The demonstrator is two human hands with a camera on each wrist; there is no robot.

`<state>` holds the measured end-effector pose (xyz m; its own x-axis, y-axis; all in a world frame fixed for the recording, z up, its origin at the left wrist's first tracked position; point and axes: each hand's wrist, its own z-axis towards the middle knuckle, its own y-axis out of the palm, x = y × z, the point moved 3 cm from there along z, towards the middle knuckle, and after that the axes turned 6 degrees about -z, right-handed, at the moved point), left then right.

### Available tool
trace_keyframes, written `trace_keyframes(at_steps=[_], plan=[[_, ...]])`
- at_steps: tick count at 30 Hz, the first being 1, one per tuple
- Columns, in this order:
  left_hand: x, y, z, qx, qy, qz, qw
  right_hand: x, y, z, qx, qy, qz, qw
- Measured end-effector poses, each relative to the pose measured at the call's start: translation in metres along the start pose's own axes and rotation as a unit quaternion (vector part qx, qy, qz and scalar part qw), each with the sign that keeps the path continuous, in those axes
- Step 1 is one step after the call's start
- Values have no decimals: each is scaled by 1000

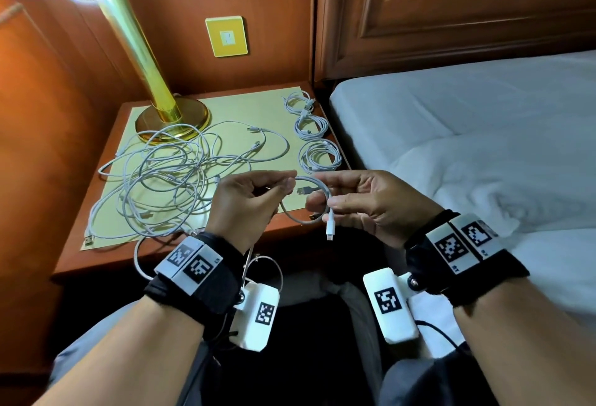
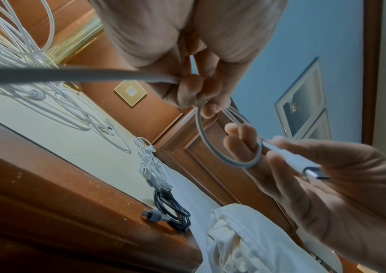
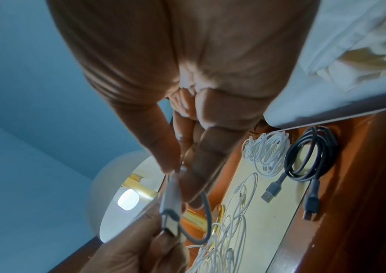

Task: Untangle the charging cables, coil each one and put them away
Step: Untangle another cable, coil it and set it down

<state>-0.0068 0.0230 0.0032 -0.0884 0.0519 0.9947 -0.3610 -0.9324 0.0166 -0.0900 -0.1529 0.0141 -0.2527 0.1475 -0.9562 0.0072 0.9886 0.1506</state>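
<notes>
Above the nightstand's front edge, both hands hold one white cable [image 1: 301, 217] bent into a small loop. My left hand [image 1: 283, 186] pinches the loop's top, seen close in the left wrist view [image 2: 199, 92]. My right hand [image 1: 325, 204] pinches the cable just behind its white connector [image 1: 330, 228], which hangs down. The rest of this cable trails below my left wrist. A tangle of white cables [image 1: 167, 173] lies on the cream mat [image 1: 245, 105]. Three coiled white cables [image 1: 311, 126] sit along the mat's right side. A coiled dark grey cable [image 3: 309, 157] lies at the near right corner.
A brass lamp base [image 1: 172, 121] stands at the back left of the nightstand [image 1: 161, 254], touching the tangle. A bed with white sheets [image 1: 467, 131] runs along the right. A yellow wall switch [image 1: 226, 36] sits on the wooden panel behind.
</notes>
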Motion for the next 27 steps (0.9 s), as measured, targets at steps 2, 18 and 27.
trace_keyframes(at_steps=[2, 18, 27], plan=[[0, 1, -1, -2, -14, -13, 1000, 1, 1, 0, 18, -12, -5, 1000], [2, -12, 3, -5, 94, 167, 981, -4, -20, 7, 102, -39, -64, 992], [14, -8, 0, -130, 227, 293, 920, 0, -7, 6, 106, -1, -99, 989]])
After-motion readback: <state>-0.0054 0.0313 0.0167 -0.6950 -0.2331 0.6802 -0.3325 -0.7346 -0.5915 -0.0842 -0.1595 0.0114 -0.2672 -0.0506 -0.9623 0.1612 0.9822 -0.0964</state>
